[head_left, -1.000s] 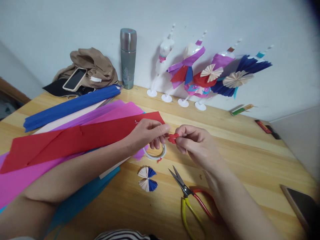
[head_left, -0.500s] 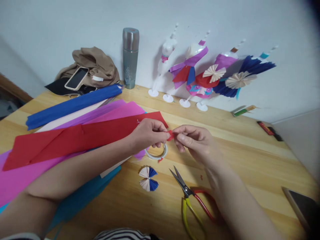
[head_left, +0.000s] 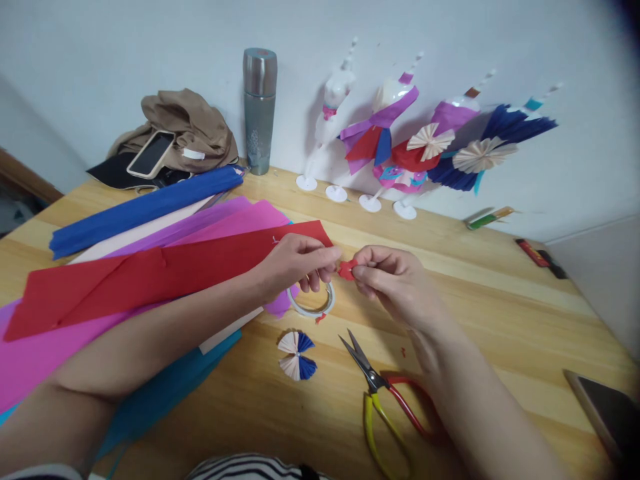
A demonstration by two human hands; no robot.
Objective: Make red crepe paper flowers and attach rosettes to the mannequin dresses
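Both hands meet over the middle of the wooden table (head_left: 500, 320). My right hand (head_left: 395, 280) pinches a small folded piece of red paper (head_left: 346, 269) between thumb and fingers. My left hand (head_left: 295, 263) has its fingers closed, and its thumb and fingertip pinch the same red piece from the left. Just below the hands lies a ring of white tape (head_left: 311, 300). A small cream and blue paper fan (head_left: 296, 357) sits nearer to me, and open scissors (head_left: 385, 400) with red and yellow handles lie to its right.
Long sheets of red (head_left: 125, 280), pink, purple, cream and blue (head_left: 145, 210) crepe paper lie at the left. Several small white mannequins (head_left: 395, 133) in paper dresses stand along the wall beside a steel flask (head_left: 259, 110). A phone (head_left: 150, 155) rests on brown cloth. A dark tablet (head_left: 605, 413) lies at the right edge.
The hands drew together on the red piece half a second ago, then parted slightly, so more of it shows now. The view shifted a little.
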